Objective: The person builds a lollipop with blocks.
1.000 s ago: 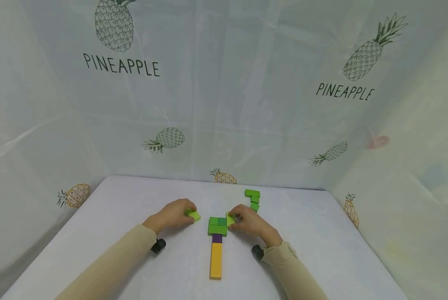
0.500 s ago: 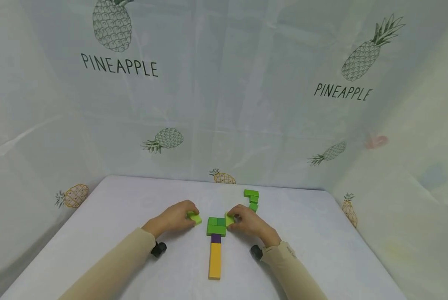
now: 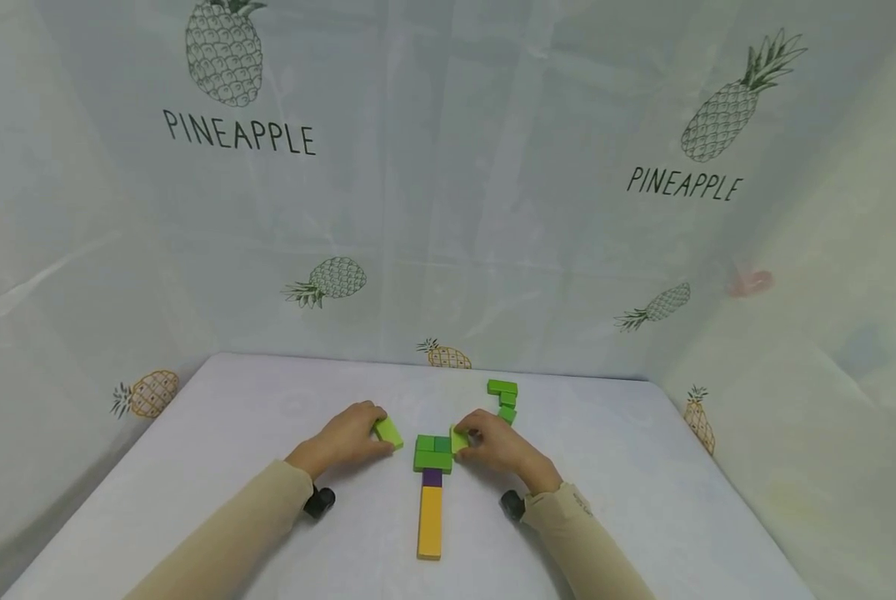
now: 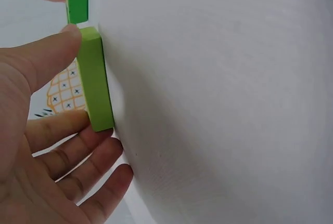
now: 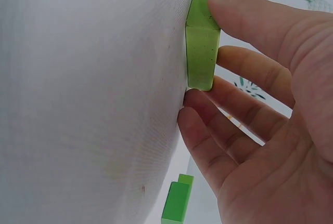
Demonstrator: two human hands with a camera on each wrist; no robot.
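Observation:
Between the thumb and fingers of my left hand (image 3: 345, 437) is a light green block (image 3: 389, 432); it lies at an angle, apart from the row of blocks. The left wrist view shows the thumb at one end and fingertips at the other. My right hand (image 3: 498, 443) pinches a second light green block (image 3: 458, 440), which sits right against the right side of the green blocks (image 3: 433, 461) in the middle. Below those green blocks come a small purple block (image 3: 432, 477) and a long yellow-orange block (image 3: 430, 523), forming a stem.
Several loose green blocks (image 3: 503, 387) lie at the back, beyond my right hand. All of this is on a white table (image 3: 643, 483). A curtain (image 3: 485, 200) printed with pineapples hangs behind and around it. Both wrists carry small black cameras.
The light green block at my left hand has turned and more of its top shows; the left fingers have shifted along it. The right hand and its block stay in place.

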